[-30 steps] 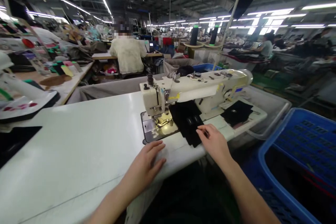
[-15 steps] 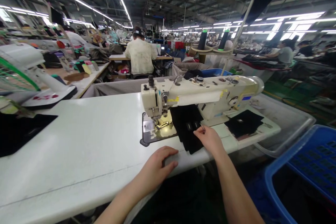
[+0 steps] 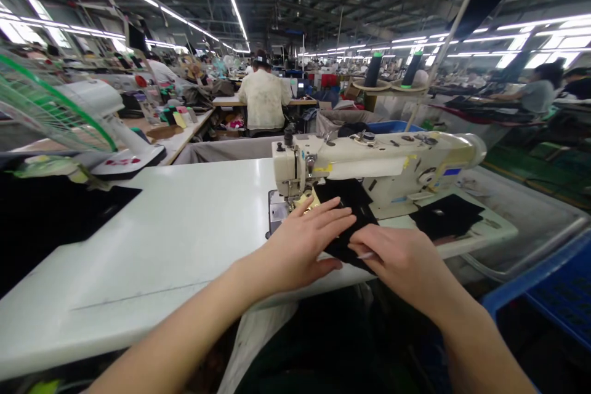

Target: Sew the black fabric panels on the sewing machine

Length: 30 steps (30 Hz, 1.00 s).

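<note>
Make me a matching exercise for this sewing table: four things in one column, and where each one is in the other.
Things
1. Left hand
2. Right hand
3. Smaller black fabric
4. Green-and-white fan

Places
A. At the far left, by the white table
B. In front of the right end of the sewing machine
C. On the left part of the larger black fabric
D. On the right part of that fabric

Pairs: 1-C, 2-D, 3-B, 4-A

Your white surface [image 3: 184,228]: sewing machine [image 3: 369,166] at right, black fabric piece [image 3: 344,203] at its front, second black piece [image 3: 446,217] beside it, black sheet [image 3: 55,228] at far left.
</note>
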Available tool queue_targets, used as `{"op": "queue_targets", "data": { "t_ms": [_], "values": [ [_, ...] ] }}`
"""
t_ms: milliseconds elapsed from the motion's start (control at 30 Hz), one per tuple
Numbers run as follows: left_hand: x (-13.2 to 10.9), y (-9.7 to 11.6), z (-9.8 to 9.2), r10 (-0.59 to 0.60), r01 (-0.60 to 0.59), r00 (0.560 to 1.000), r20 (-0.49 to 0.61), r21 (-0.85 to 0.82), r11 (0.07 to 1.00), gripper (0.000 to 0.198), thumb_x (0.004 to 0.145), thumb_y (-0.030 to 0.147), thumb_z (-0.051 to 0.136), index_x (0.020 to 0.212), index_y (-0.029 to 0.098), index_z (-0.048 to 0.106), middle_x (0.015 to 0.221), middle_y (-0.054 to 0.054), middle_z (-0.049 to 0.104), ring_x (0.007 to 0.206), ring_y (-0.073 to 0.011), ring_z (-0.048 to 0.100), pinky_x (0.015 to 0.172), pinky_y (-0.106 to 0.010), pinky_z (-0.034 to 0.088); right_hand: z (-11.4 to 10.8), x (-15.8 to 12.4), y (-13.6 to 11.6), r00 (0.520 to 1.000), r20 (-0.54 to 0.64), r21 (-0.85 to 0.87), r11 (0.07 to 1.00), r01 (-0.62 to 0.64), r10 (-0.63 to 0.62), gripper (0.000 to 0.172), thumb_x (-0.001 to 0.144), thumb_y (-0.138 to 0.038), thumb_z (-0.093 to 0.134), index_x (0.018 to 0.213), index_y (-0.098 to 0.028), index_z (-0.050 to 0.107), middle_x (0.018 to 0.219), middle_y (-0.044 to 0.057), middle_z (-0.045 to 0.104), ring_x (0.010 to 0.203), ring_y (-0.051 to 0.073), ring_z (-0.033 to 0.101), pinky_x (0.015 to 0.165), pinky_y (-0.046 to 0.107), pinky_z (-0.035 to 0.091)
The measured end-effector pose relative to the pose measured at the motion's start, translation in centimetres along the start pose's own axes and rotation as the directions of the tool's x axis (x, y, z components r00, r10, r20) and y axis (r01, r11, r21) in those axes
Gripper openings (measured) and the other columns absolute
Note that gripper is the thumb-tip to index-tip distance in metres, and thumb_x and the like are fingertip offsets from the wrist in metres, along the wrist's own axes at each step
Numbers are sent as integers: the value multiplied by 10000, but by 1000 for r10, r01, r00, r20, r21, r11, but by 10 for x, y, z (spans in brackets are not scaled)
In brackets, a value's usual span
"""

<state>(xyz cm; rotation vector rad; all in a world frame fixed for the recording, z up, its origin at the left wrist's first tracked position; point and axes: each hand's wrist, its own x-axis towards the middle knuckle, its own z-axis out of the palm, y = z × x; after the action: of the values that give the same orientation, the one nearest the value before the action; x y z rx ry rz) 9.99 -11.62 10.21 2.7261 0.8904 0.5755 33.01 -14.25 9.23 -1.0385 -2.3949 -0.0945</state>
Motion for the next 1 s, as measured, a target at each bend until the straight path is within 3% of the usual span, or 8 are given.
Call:
{"op": "queue_targets", "data": {
  "t_ms": [67,167,300,400,633,733,867,1000],
  "values": [
    [6,-8,-8,-94,126,971,219,-137,982,233,806,256,699,1033,211,718,1021,-56,729,1022,-267,657,920,-375,493,-3,-4,-9,996,4,151,984,-89,90,137,968,-223,533,901,-202,650,802,3,683,677,141,613,613,260,368],
    [0,-27,-5,-218,386,880,422,-368,846,135,805,298,665,802,173,716,714,2,671,669,-173,612,646,-267,473,6,-12,-5,911,41,397,830,-391,410,165,884,-331,669,1009,-225,688,767,-17,655,632,136,560,595,248,399],
    [-23,-47,7,-312,531,843,439,-585,613,241,755,398,718,825,168,735,779,0,697,751,-180,611,725,-268,478,36,-23,9,720,114,663,487,-568,684,339,718,-454,784,898,-183,687,662,-40,542,592,130,479,576,259,414],
    [-42,-54,14,-375,589,806,458,-676,442,271,728,424,756,849,182,751,845,-12,728,825,-197,635,815,-297,480,55,-27,9,657,128,759,353,-547,743,357,679,-469,801,822,-173,662,671,-34,538,612,133,483,598,269,421],
    [-66,-57,29,-701,464,654,284,-883,75,359,606,404,864,842,162,743,819,-40,746,778,-183,655,792,-293,484,75,-24,-1,607,201,812,216,-542,769,423,672,-482,815,946,-180,704,678,-35,549,572,118,464,540,247,377],
    [-70,-54,35,-736,406,630,249,-913,38,377,587,394,880,840,150,744,782,-43,741,735,-169,649,744,-272,482,83,-23,-1,583,201,795,216,-566,787,437,720,-553,775,930,-176,706,601,-56,479,495,90,370,466,229,293],
    [-74,-55,41,-771,341,601,210,-940,10,357,600,404,881,782,144,718,761,-30,724,676,-131,622,681,-232,465,96,-25,-2,498,228,809,122,-575,836,478,710,-594,780,904,-171,670,529,-86,376,459,76,305,428,215,220],
    [-77,-60,41,-798,259,578,169,-966,-17,365,631,436,862,789,147,705,722,-10,693,642,-107,598,636,-203,443,104,-27,-4,495,284,831,47,-554,821,463,721,-552,803,939,-176,643,537,-100,343,466,67,285,431,202,205]
  ]
}}
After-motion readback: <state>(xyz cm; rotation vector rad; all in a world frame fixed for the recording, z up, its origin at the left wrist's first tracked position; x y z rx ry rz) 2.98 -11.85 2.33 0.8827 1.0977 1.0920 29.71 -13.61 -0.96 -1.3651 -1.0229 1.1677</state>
